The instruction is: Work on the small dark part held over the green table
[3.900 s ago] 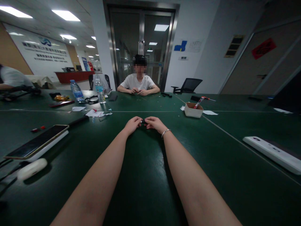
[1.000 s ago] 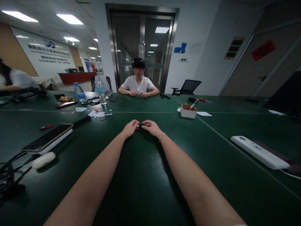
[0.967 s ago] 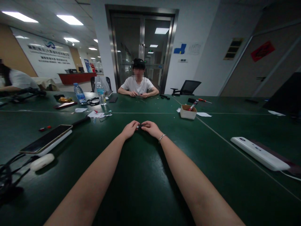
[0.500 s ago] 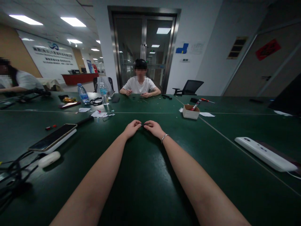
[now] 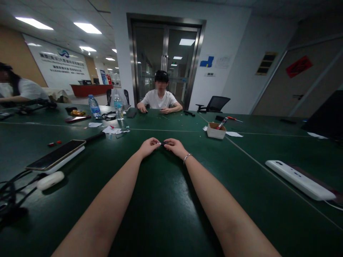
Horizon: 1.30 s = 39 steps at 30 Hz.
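Both my hands meet over the middle of the dark green table (image 5: 166,200), fingertips close together. My left hand (image 5: 150,147) pinches a small bright, silvery piece (image 5: 160,144) whose shape is too small to make out. Facing it, my right hand (image 5: 174,146) is closed on a small dark object (image 5: 163,144), mostly covered by the fingers. The two pieces touch or nearly touch between the fingertips. A silver bracelet (image 5: 187,157) circles my right wrist.
A small box (image 5: 216,131) with a tool inside stands at right, a white power strip (image 5: 297,178) nearer. Left are a phone (image 5: 56,155), a white case (image 5: 50,180), cables and two bottles (image 5: 94,106). Across the table sits a person (image 5: 160,98).
The view has shifted slightly. A bright piece now shows at my left fingertips, and the gap between my hands looks a little wider. The person opposite has lowered a hand to the table.
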Motion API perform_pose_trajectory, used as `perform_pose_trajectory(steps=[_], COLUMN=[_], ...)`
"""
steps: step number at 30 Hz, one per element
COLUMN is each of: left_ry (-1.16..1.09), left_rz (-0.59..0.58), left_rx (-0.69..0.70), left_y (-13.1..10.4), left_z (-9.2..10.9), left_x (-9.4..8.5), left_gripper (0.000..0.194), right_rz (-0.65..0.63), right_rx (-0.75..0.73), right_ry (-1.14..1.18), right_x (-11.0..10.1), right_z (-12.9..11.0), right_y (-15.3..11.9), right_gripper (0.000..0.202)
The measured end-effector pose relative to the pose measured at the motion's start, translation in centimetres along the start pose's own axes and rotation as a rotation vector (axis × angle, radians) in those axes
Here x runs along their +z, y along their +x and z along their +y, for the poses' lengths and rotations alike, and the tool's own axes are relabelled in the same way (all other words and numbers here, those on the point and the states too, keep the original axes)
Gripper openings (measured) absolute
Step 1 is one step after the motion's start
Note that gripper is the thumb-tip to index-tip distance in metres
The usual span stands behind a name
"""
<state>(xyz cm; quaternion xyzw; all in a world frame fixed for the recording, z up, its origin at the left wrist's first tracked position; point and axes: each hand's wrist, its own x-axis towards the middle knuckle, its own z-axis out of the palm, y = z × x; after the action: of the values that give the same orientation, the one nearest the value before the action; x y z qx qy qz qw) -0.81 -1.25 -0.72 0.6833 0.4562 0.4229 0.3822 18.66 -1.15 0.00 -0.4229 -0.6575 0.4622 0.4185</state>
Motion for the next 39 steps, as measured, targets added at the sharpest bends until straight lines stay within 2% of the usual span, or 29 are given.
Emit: perform_pose_trajectory(steps=[9,13,17,26,39], left_ry=[0.068,0.145,0.12,0.087,0.096], left_rz=[-0.019,0.058,0.123,0.117,0.095], left_rx=[-0.038,-0.021,0.024,-0.01,-0.01], left_y=[-0.4,-0.5,-0.4,0.5,0.2], left_z=[0.8,1.2,1.1,-0.4,0.2], left_x=[-0.1,0.1,-0.1,-0.3,-0.2], left_gripper=[0.03,0.026,0.025,0.026,0.028], right_rz=[0.006,0.026,0.02,0.017,0.029], right_rx=[0.009,0.016,-0.002,0.004,0.014], right_ry=[0.015,0.013,0.009,0.0,0.012], right_x=[0.0,0.1,0.1,0.1,0.2], right_z=[0.2,-0.1,-0.2,0.0,0.3], right_y=[0.2,0.1,0.1,0.2,0.5], right_gripper=[0.027,0.023,0.022,0.022,0.024])
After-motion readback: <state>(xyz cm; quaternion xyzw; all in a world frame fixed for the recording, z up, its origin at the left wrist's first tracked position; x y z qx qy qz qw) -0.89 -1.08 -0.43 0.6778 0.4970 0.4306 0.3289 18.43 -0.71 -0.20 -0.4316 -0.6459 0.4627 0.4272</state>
